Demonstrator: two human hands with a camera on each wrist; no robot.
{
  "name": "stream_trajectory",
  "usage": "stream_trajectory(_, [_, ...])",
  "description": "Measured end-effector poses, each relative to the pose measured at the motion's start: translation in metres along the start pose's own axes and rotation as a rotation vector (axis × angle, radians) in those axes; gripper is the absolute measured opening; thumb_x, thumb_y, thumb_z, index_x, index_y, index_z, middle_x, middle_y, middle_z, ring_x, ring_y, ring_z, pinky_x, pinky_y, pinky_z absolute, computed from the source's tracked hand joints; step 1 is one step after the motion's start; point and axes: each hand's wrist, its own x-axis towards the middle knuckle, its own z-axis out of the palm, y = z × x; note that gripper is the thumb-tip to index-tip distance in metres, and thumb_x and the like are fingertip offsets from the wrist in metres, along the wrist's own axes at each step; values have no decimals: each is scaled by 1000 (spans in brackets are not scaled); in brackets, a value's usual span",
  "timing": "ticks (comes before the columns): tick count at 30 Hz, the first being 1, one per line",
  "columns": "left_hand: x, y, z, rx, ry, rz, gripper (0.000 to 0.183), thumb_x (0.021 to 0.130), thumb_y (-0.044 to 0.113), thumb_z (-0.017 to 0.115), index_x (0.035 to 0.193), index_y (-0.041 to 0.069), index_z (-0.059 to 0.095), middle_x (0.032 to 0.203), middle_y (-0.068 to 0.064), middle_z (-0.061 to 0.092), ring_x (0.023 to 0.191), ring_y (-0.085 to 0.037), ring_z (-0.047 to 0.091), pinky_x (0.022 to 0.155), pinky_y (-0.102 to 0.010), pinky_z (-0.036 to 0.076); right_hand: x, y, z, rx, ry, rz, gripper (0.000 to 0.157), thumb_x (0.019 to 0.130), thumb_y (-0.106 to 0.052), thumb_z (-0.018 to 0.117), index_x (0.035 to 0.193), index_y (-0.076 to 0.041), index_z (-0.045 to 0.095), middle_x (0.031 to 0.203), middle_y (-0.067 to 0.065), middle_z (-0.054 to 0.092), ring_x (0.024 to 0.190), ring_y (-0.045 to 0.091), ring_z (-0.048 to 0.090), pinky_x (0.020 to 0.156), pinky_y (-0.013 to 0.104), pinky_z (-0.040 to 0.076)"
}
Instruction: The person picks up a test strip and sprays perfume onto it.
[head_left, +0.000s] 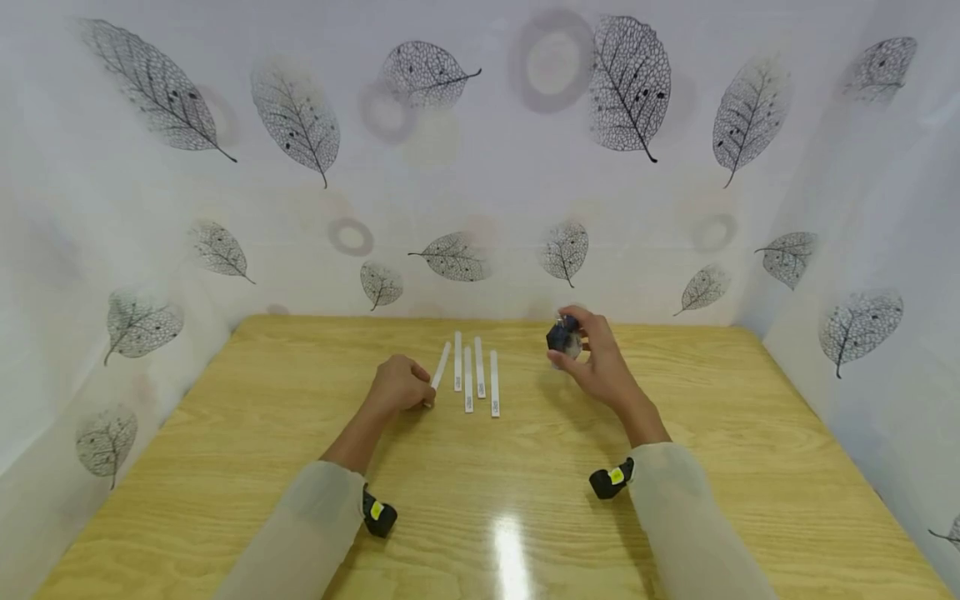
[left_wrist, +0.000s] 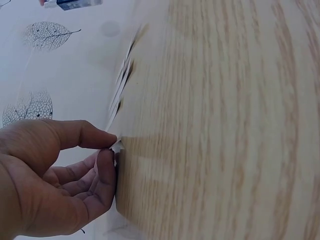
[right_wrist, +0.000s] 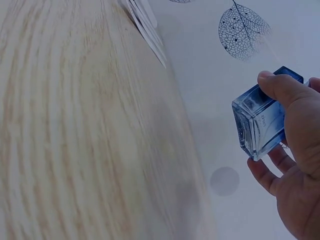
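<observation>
Holds faceted glass bottle (right_wrist: 256,119), clear shading to dark blue, above table (head_left: 450,475) in curled fingers of right hand (head_left: 600,360); cannot tell contents. Pinches near end of slanted white strip (head_left: 442,365) with left hand (head_left: 395,386). Shows four more strips (head_left: 468,377), printed at near ends, on table between hands; leaf-print sheeting (head_left: 510,192) behind.

A blue bottle (right_wrist: 259,121) and white strip (head_left: 442,367) are held.

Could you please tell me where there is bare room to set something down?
Bare tabletop lies between the sleeves, nearer than the white strips; between those strips and the blue bottle in the right grip; and outside both sleeves, toward the side edges. It is crowded where the left grip pinches the leftmost strip beside the others.
</observation>
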Motion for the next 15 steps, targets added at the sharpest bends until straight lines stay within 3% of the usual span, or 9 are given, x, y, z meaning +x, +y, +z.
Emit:
stream_trajectory(9, [5,-8,-9,-43,-2,1,23,85,4,72,105,-5,74,89,-14,71,67,-14,65,60,-24,54,6,-7,1,-29,2,-53,67,98,-15,71,155,-17,37,143,23,37,118,36,45,87,59,45])
stream_trajectory(15, [8,-9,-17,-100,12,43,23,85,7,65,103,-5,74,76,-7,68,68,-16,61,63,-26,50,11,-13,3,-36,29,-103,69,98,-14,69,158,-20,34,141,25,39,116,36,45,83,59,45])
